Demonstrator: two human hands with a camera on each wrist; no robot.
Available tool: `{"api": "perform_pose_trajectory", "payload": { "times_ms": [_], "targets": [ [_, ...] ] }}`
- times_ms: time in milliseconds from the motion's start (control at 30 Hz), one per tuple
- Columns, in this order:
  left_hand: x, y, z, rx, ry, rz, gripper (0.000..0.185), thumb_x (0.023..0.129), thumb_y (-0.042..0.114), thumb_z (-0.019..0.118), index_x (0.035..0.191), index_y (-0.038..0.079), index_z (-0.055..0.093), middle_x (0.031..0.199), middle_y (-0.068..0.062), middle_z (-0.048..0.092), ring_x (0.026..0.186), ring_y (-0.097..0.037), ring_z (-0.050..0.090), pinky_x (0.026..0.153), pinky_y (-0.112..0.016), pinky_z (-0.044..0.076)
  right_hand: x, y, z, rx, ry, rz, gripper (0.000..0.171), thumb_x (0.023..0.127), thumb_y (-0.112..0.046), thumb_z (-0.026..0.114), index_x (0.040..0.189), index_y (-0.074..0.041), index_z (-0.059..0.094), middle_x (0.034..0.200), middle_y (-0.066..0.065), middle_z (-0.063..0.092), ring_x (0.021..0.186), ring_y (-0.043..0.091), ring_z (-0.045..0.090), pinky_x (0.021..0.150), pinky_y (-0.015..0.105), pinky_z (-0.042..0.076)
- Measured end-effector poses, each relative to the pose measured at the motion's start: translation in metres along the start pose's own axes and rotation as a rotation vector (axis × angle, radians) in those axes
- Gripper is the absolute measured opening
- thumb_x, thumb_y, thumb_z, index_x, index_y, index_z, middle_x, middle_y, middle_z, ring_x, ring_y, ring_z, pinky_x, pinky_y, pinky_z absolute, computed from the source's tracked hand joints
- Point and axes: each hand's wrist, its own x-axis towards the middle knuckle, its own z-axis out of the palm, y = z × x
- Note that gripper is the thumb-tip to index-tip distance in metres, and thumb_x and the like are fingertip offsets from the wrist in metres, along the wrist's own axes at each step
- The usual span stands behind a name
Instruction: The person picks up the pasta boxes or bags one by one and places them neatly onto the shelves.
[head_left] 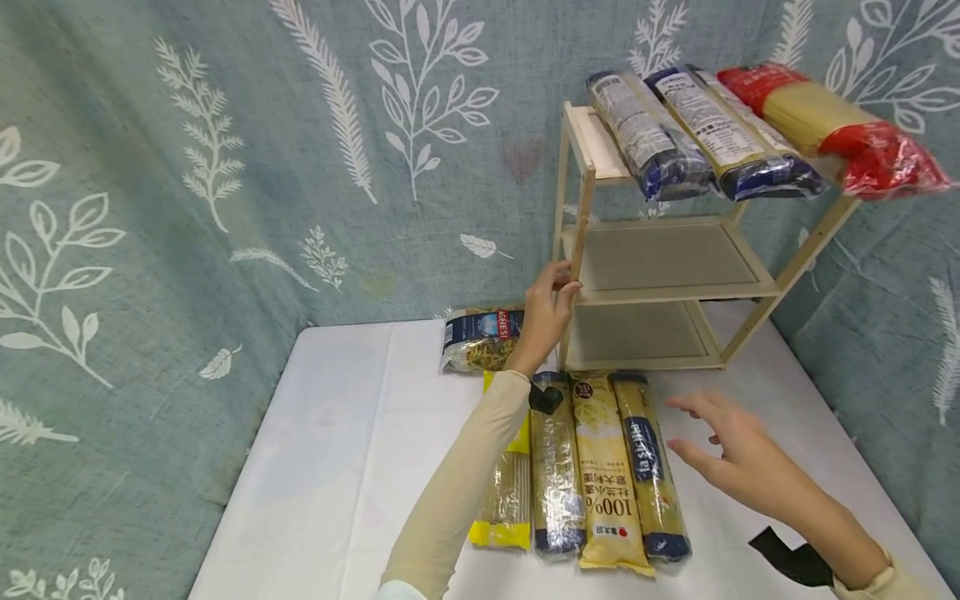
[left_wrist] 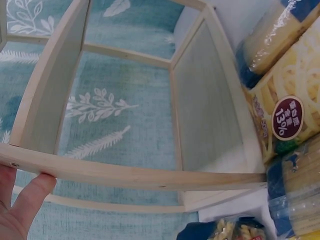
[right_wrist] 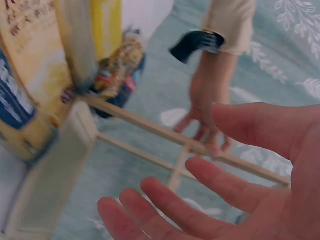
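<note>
Pale wooden three-tier rack [head_left: 660,287] gripped at front post by left hand [head_left: 547,312]; right hand [head_left: 731,454] released, fingers spread above pasta packets [head_left: 600,467]

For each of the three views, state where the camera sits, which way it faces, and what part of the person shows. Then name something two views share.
Head: worn high, looks down at the table; both forearms show.
Left wrist: looks along the wooden rack; left hand shows, fingers on a post.
Right wrist: looks past the open right hand toward the left hand.
Shared: rack and pasta packets.
</note>
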Motion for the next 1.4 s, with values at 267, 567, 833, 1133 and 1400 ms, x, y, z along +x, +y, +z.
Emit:
{"api": "perform_pose_trajectory", "payload": {
  "times_ms": [267, 567, 833, 1133, 1400],
  "targets": [
    [0.001, 0.000, -0.001, 0.000, 0.011, 0.018, 0.036, 0.098, 0.025, 0.050, 0.126, 0.001, 0.051, 0.103, -0.014, 0.061, 0.094, -0.019, 0.060, 0.078, -0.026, 0.050, -0.009, 0.015, 0.035, 0.051, -0.020, 0.136, 0.046, 0.085, -0.020, 0.072, 0.123, -0.001, 0.057, 0.114, 0.017, 0.057, 0.099, 0.034, 0.055, 0.067, 0.042, 0.052],
    [0.001, 0.001, 0.003, -0.006, -0.005, -0.004, 0.034, 0.098, 0.022, 0.052, 0.127, 0.003, 0.051, 0.105, -0.013, 0.061, 0.095, -0.020, 0.060, 0.078, -0.026, 0.050, -0.021, 0.037, 0.079, 0.075, -0.101, 0.397, 0.060, 0.083, -0.030, 0.073, 0.128, 0.001, 0.049, 0.116, 0.026, 0.052, 0.096, 0.039, 0.055, 0.068, 0.048, 0.050],
    [0.000, 0.000, 0.001, -0.003, 0.004, -0.019, 0.036, 0.099, 0.024, 0.050, 0.128, 0.004, 0.050, 0.106, -0.013, 0.060, 0.096, -0.020, 0.059, 0.080, -0.027, 0.049, -0.035, 0.053, 0.126, 0.077, -0.219, 0.518, 0.100, 0.072, -0.049, 0.078, 0.140, 0.004, 0.029, 0.112, 0.033, 0.046, 0.084, 0.032, 0.056, 0.058, 0.043, 0.049],
    [0.000, 0.002, 0.000, -0.009, 0.028, -0.008, 0.034, 0.098, 0.021, 0.051, 0.127, 0.003, 0.051, 0.104, -0.013, 0.061, 0.094, -0.020, 0.060, 0.078, -0.026, 0.049, -0.045, 0.061, 0.156, 0.110, -0.033, 0.556, 0.084, 0.085, -0.042, 0.067, 0.142, -0.002, 0.021, 0.107, 0.033, 0.046, 0.079, 0.031, 0.053, 0.060, 0.043, 0.046],
    [-0.001, 0.002, 0.003, 0.002, 0.025, -0.026, 0.034, 0.098, 0.022, 0.052, 0.127, 0.004, 0.051, 0.104, -0.013, 0.060, 0.094, -0.020, 0.060, 0.079, -0.026, 0.049, -0.050, 0.055, 0.163, 0.073, 0.116, 0.485, 0.069, 0.085, -0.020, 0.066, 0.141, -0.002, 0.030, 0.097, 0.023, 0.052, 0.067, 0.023, 0.050, 0.052, 0.033, 0.039]
  ]
}}
